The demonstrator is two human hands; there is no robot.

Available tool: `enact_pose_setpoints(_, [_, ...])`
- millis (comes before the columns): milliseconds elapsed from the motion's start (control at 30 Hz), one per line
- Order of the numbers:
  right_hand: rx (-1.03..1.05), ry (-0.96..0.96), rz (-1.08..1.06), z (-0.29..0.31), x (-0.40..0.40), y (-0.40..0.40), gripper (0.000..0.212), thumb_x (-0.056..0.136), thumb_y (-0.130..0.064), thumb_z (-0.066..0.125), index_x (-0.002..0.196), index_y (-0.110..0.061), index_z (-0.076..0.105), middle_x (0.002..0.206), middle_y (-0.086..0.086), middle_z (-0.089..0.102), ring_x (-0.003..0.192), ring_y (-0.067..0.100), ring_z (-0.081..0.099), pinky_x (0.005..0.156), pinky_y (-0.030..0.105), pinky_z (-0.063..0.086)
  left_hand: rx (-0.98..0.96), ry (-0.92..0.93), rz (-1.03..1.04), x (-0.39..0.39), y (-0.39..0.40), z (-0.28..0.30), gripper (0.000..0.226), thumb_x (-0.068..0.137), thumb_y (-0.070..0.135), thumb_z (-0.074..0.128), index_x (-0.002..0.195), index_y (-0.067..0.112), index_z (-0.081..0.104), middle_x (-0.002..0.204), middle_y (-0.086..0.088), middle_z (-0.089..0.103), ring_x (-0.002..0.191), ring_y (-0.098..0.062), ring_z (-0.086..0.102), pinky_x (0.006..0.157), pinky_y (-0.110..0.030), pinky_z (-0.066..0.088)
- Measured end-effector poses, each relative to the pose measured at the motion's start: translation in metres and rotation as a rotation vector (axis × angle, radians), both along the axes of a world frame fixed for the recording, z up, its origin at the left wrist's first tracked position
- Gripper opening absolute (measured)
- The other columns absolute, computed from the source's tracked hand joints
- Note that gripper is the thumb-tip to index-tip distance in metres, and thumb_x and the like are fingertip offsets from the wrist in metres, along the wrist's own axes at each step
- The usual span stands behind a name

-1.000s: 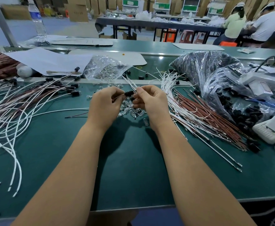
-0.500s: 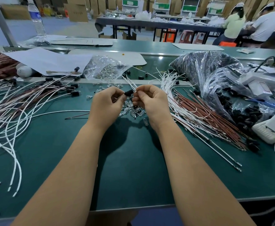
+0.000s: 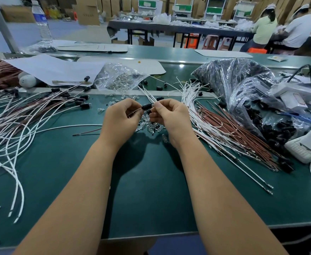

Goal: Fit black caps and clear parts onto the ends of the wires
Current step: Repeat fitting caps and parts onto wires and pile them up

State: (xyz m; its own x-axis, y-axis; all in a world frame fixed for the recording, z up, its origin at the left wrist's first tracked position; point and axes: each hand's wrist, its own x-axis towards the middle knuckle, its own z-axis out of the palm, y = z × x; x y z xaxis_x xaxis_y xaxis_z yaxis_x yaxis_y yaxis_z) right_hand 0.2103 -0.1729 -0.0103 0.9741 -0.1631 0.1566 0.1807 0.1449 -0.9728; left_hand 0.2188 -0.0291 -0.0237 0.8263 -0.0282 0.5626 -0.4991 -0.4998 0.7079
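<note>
Where the green counter spreads under both forearms, the biggest things lie at its sides: two heaps of wires, the finished capped wires fanned out to the left and the bare wires stacked to the right, each too tangled to count. Behind the right heap slump two plastic bags of black caps; one smaller clear bag of clear parts sits further back, near centre. A scatter of loose clear parts, perhaps a dozen or more, lies directly under the hands. The left hand pinches one wire with a black cap on its end, fingers curled; the right hand pinches at the cap's open end, apparently pressing a clear part in, though that part is too small to make out. Pushed crooked, the part could jam or slip free and drop into the scatter below.
</note>
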Motion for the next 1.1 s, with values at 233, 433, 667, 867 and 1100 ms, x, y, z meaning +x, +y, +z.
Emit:
enact_pose_setpoints(233, [-0.080,-0.056,-0.021,0.0000,-0.0001,-0.0004,0.017,0.092,0.003,0.057,0.081,-0.009,0.061,0.065,0.004,0.065,0.054,0.011,0.064,0.059,0.024,0.057,0.030,-0.001,-0.005,-0.0040,-0.0012,0.0022,0.003,0.083,0.010,0.069,0.080,0.012,0.069,0.065,0.003,0.064,0.061,-0.017,0.058,0.065,-0.036,0.051])
enact_pose_setpoints(433, [-0.105,-0.088,-0.041,0.0011,-0.0015,-0.0018,0.015,0.090,0.005,0.059,0.082,-0.007,0.062,0.070,0.007,0.066,0.056,0.011,0.064,0.061,0.026,0.058,0.095,-0.004,-0.050,-0.0057,-0.0031,0.0049,0.006,0.085,0.009,0.067,0.087,0.007,0.072,0.074,-0.005,0.069,0.069,-0.021,0.064,0.071,-0.039,0.055])
enact_pose_setpoints(667, [0.005,-0.090,-0.003,0.0039,-0.0030,0.0002,0.018,0.090,0.006,0.057,0.081,-0.007,0.065,0.061,0.000,0.068,0.053,0.010,0.065,0.057,0.021,0.055,0.071,0.008,-0.045,-0.0044,-0.0041,0.0040,0.008,0.088,0.009,0.065,0.085,0.009,0.072,0.071,-0.009,0.067,0.071,-0.028,0.060,0.067,-0.037,0.047])
enact_pose_setpoints(867, [0.112,-0.051,0.092,0.0062,-0.0045,-0.0012,0.025,0.097,0.004,0.043,0.088,-0.003,0.066,0.067,0.005,0.069,0.060,0.016,0.067,0.063,0.023,0.056,0.056,0.006,-0.012,-0.0019,-0.0017,0.0020,0.009,0.089,0.010,0.064,0.082,0.009,0.070,0.070,-0.007,0.066,0.068,-0.025,0.058,0.066,-0.032,0.043])
enact_pose_setpoints(1100, [-0.063,-0.075,-0.038,0.0031,-0.0036,0.0003,0.013,0.090,0.005,0.059,0.085,-0.005,0.064,0.072,0.009,0.068,0.060,0.014,0.068,0.064,0.025,0.058,0.113,-0.065,-0.014,-0.0031,-0.0016,0.0024,0.009,0.088,0.010,0.065,0.089,0.009,0.074,0.075,-0.006,0.069,0.071,-0.024,0.061,0.070,-0.038,0.049])
